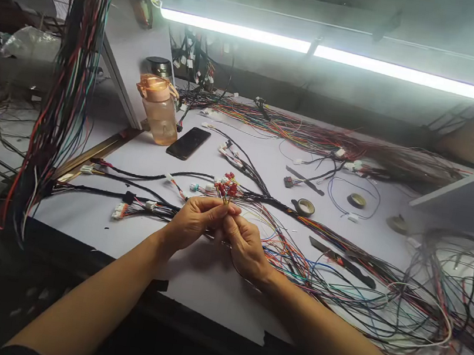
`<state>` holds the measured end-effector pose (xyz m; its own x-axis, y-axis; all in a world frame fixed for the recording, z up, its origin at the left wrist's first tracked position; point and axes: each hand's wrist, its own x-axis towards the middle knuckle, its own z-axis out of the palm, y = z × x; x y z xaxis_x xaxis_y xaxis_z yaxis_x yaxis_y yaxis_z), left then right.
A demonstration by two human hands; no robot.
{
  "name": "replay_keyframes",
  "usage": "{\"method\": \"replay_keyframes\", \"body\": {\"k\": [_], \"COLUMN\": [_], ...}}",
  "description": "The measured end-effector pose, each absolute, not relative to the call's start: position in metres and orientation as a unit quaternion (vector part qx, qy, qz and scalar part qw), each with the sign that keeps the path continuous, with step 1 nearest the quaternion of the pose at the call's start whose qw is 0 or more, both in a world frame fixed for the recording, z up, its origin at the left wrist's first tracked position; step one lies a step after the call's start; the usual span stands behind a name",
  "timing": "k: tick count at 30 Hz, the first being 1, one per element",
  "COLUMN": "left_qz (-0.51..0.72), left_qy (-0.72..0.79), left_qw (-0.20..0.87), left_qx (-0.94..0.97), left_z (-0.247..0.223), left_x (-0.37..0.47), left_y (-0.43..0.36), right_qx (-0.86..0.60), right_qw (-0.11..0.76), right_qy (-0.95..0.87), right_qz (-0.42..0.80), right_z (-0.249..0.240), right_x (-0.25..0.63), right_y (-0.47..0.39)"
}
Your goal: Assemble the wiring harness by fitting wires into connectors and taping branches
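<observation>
My left hand (195,219) and my right hand (247,244) meet above the white tabletop, fingertips pinched together. Between them rises a small bunch of wires with red connectors (231,189) at the upper ends; the fingers hide its lower part. Behind and beneath the hands runs a black-taped wire harness (275,203), its branches spreading left. A white multi-pin connector (119,211) ends one branch left of my left hand. Loose coloured wires (292,251) lie just right of my right hand.
An orange-capped bottle (160,112) and a phone (189,142) stand and lie at back left. Tape rolls (305,207) and a cutter knife (342,263) lie right. A thick wire bundle (74,76) hangs left. Under the lamp (241,31), more wires (271,124) cross the back; another person's arm (469,144) shows far right.
</observation>
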<state>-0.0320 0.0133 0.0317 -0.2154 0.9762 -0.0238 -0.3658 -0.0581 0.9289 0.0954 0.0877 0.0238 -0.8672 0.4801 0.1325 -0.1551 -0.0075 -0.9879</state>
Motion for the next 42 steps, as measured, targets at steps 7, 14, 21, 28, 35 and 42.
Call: {"method": "replay_keyframes", "body": {"k": [7, 14, 21, 28, 35, 42], "left_qz": [0.729, 0.727, 0.694, 0.679, 0.685, 0.673], "left_qy": [0.457, 0.44, 0.438, 0.41, 0.436, 0.365], "left_qw": [0.398, 0.413, 0.401, 0.492, 0.494, 0.584], "left_qx": [0.319, 0.327, 0.407, 0.359, 0.312, 0.27], "left_z": [0.034, 0.04, 0.034, 0.044, 0.036, 0.033], "left_x": [-0.032, -0.033, -0.032, -0.013, -0.006, -0.008], "left_y": [0.018, 0.013, 0.014, 0.017, 0.026, 0.027], "right_qx": [-0.185, -0.184, -0.141, -0.202, -0.244, -0.269], "right_qw": [0.253, 0.338, 0.345, 0.35, 0.363, 0.318], "right_qy": [-0.773, -0.82, -0.717, -0.583, -0.451, -0.445], "right_qz": [0.551, 0.423, 0.589, 0.705, 0.778, 0.792], "right_z": [0.048, 0.076, 0.085, 0.079, 0.061, 0.059], "right_x": [0.1, 0.097, 0.084, 0.077, 0.073, 0.083], "right_y": [0.107, 0.112, 0.099, 0.102, 0.112, 0.124]}}
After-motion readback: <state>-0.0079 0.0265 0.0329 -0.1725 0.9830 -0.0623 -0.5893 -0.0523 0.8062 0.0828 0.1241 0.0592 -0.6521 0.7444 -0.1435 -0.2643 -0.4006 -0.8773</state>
